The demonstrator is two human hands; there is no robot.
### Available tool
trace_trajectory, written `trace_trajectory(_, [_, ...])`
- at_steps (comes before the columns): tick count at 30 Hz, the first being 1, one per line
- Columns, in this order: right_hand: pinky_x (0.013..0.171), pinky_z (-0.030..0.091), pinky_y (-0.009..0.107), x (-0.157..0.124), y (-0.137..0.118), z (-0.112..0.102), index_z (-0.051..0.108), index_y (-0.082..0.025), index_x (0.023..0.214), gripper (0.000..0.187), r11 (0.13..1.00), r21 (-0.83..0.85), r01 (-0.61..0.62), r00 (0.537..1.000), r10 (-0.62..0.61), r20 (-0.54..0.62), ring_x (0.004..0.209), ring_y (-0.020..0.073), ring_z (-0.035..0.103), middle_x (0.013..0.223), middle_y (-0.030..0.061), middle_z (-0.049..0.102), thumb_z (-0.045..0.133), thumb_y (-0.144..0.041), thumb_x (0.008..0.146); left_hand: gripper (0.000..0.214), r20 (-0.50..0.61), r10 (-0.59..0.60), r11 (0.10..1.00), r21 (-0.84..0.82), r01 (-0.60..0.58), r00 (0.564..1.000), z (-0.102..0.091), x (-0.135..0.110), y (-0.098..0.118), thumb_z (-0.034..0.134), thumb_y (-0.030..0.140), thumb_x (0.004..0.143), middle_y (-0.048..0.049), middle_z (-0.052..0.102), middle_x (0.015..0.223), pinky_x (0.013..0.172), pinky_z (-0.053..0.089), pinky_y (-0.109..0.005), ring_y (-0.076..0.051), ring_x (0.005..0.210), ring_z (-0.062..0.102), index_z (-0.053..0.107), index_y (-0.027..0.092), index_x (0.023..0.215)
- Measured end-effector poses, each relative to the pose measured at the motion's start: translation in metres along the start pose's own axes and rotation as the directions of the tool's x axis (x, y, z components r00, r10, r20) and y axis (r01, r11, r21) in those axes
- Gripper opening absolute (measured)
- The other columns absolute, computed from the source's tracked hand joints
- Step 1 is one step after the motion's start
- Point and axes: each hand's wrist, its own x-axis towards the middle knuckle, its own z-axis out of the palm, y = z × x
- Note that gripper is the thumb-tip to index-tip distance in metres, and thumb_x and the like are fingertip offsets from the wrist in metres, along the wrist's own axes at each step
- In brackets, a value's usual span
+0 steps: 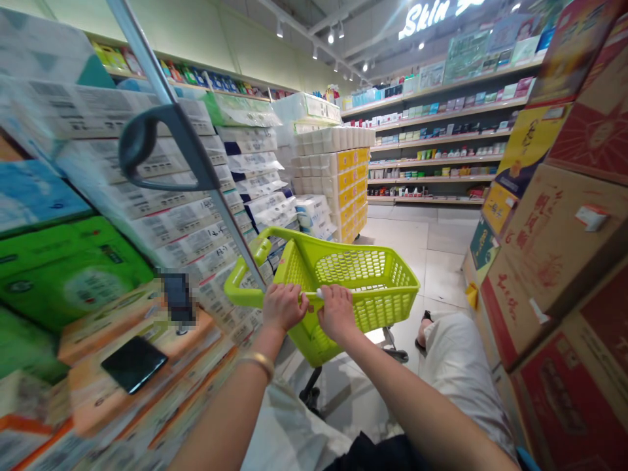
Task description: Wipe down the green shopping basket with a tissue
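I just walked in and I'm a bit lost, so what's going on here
A person's left hand and right hand are on the near side of a lime-green shopping cart, with stocked shelves beyond it. White packs are stacked to the left and cartons to the right. A dark flat device lies on orange boxes at the near left.

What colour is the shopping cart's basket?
The basket is bright yellow-green, showing best in the head view.
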Motion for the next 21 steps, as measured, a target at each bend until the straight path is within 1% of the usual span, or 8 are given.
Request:
trace_trajectory(3, [0.091,0.032,0.036,0.008,-0.029,0.004,0.055,-0.020,0.111,0.026,0.996,0.066,0.066,0.997,-0.068,0.031,0.095,0.0232,0.046,0.102,0.0085,0.056,0.049,-0.024,0.086,0.022,0.023,0.008,1.000,-0.008,-0.008,1.000,0.000,-0.001,0.001,0.046,0.027,0.082,-0.0068,0.066,0.068,0.070,0.031,-0.038,-0.023,0.070,0.059,0.062,0.020,0.069])
trace_trajectory(5, [0.091,0.032,0.035,0.007,-0.026,0.003,0.054,-0.021,0.113,0.028,0.992,0.079,0.102,0.994,-0.105,0.031,0.096,0.0226,0.046,0.104,0.0076,0.057,0.050,-0.023,0.085,0.022,0.031,0.022,0.999,-0.024,-0.021,0.999,0.000,-0.002,0.000,0.046,0.026,0.082,-0.0070,0.066,0.069,0.070,0.031,-0.038,-0.024,0.070,0.059,0.062,0.020,0.069])
trace_trajectory(8, [0.095,0.031,0.035,-0.003,0.008,-0.003,0.052,-0.020,0.119,0.039,0.989,0.039,0.146,0.989,-0.147,0.024,0.101,0.0228,0.045,0.109,0.0078,0.056,0.052,-0.018,0.080,0.023,0.027,0.035,0.999,-0.025,-0.034,0.999,-0.001,-0.002,-0.001,0.045,0.026,0.084,-0.0073,0.066,0.069,0.071,0.031,-0.038,-0.024,0.070,0.059,0.062,0.019,0.070])
trace_trajectory(11, [0.100,0.028,0.036,-0.013,0.047,-0.012,0.054,-0.019,0.117,0.042,0.994,-0.061,0.086,0.996,-0.086,0.001,0.103,0.0235,0.043,0.110,0.0087,0.056,0.052,-0.011,0.076,0.024,0.021,0.032,0.999,-0.005,-0.032,0.999,-0.002,-0.002,0.000,0.044,0.026,0.085,-0.0064,0.066,0.068,0.072,0.031,-0.039,-0.023,0.070,0.059,0.061,0.020,0.069])
trace_trajectory(13, [0.101,0.027,0.037,-0.015,0.058,-0.016,0.055,-0.018,0.116,0.041,0.994,-0.105,0.037,0.999,-0.038,-0.011,0.103,0.0239,0.043,0.109,0.0092,0.057,0.052,-0.011,0.075,0.023,0.018,0.025,1.000,-0.003,-0.025,1.000,-0.002,-0.001,0.003,0.045,0.026,0.084,-0.0057,0.066,0.068,0.073,0.031,-0.039,-0.023,0.070,0.059,0.061,0.020,0.069])
trace_trajectory(15, [0.099,0.028,0.038,-0.012,0.053,-0.016,0.056,-0.017,0.113,0.037,0.992,-0.119,-0.045,0.999,0.042,-0.028,0.101,0.0247,0.043,0.106,0.0100,0.057,0.054,-0.013,0.075,0.023,0.013,0.015,1.000,-0.005,-0.015,1.000,-0.002,0.000,0.006,0.046,0.027,0.084,-0.0055,0.066,0.068,0.073,0.031,-0.039,-0.023,0.070,0.059,0.061,0.020,0.069])
trace_trajectory(17, [0.096,0.030,0.039,-0.006,0.034,-0.014,0.057,-0.017,0.109,0.033,0.992,-0.099,-0.079,0.997,0.077,-0.022,0.098,0.0250,0.044,0.102,0.0102,0.057,0.055,-0.017,0.076,0.023,0.012,0.007,1.000,-0.003,-0.007,1.000,-0.002,0.000,0.009,0.046,0.028,0.084,-0.0057,0.066,0.068,0.073,0.031,-0.039,-0.023,0.070,0.059,0.061,0.020,0.070])
trace_trajectory(21, [0.091,0.032,0.036,0.003,-0.008,-0.005,0.057,-0.020,0.111,0.031,0.999,0.026,0.043,0.999,-0.043,0.011,0.095,0.0239,0.046,0.102,0.0084,0.057,0.055,-0.022,0.080,0.022,0.016,0.010,1.000,-0.004,-0.009,1.000,-0.002,0.001,0.012,0.047,0.029,0.083,-0.0067,0.067,0.069,0.072,0.030,-0.038,-0.024,0.071,0.059,0.062,0.019,0.070])
